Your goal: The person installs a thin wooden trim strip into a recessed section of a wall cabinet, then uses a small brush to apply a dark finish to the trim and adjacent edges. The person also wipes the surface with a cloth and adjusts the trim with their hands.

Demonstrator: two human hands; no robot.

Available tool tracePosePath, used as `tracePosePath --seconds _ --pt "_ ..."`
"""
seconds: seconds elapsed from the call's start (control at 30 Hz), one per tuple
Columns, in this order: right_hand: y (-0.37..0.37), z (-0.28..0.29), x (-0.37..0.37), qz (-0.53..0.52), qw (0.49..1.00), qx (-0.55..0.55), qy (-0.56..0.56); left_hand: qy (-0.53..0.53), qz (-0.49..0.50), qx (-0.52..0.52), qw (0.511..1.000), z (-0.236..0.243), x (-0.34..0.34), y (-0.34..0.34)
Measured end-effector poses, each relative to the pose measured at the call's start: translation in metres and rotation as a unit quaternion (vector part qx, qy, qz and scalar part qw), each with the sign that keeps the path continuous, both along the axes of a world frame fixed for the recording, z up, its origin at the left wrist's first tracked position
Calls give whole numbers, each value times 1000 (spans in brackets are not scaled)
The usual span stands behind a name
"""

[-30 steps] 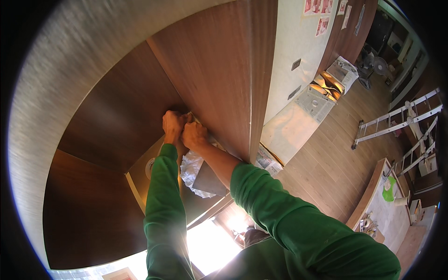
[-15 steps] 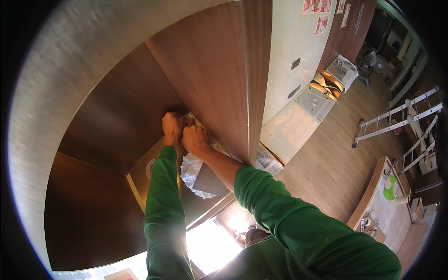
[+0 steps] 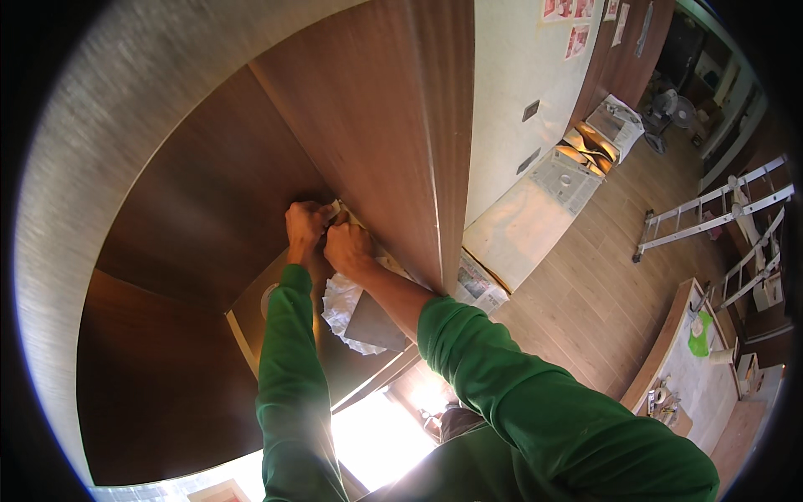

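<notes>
Both my hands reach into the inner corner of a dark brown wood-faced cabinet [image 3: 217,176]. My left hand [image 3: 304,227] is closed, and a small end of a pale strip [image 3: 336,207] shows at its fingertips. Beside it, my right hand [image 3: 348,248] is closed with the fingers curled toward the corner; what it grips, if anything, is hidden. Below the right wrist lie crumpled white sheeting [image 3: 336,308] and a flat grey piece [image 3: 376,321]. A round pale thing [image 3: 268,299] is partly covered by my left sleeve.
The panel's upright edge [image 3: 437,167] stands close to my right arm. On the right are a newspaper-covered low ledge [image 3: 523,230], a folding ladder [image 3: 711,219], a worktable [image 3: 691,402] with tools and a green bag [image 3: 700,335], and a fan [image 3: 673,109] farther off.
My left hand has shifted slightly left, and more of the pale strip shows at its fingertips. The right hand stays close to the same place. The view has turned slightly.
</notes>
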State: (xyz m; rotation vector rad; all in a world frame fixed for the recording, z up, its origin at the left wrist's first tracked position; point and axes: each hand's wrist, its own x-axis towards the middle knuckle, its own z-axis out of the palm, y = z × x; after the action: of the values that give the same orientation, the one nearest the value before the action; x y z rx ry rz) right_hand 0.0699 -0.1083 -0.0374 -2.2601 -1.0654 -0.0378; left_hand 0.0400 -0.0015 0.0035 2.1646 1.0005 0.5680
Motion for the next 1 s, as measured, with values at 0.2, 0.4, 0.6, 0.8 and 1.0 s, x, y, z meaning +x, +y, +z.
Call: tracePosePath --seconds 0.2,0.4,0.6,0.8,1.0 --pt "-4 6 -1 26 1000 -15 -6 41 -19 102 994 -16 4 13" --pt "-5 6 1 39 999 -26 -20 79 3 118 990 -17 8 12" --pt "14 -14 3 -2 999 -48 -20 95 34 145 984 -24 14 18" --pt "16 -7 6 9 996 -86 18 94 44 150 983 -23 16 12" --pt "19 -4 8 -1 996 -78 52 89 27 161 983 -23 14 14"
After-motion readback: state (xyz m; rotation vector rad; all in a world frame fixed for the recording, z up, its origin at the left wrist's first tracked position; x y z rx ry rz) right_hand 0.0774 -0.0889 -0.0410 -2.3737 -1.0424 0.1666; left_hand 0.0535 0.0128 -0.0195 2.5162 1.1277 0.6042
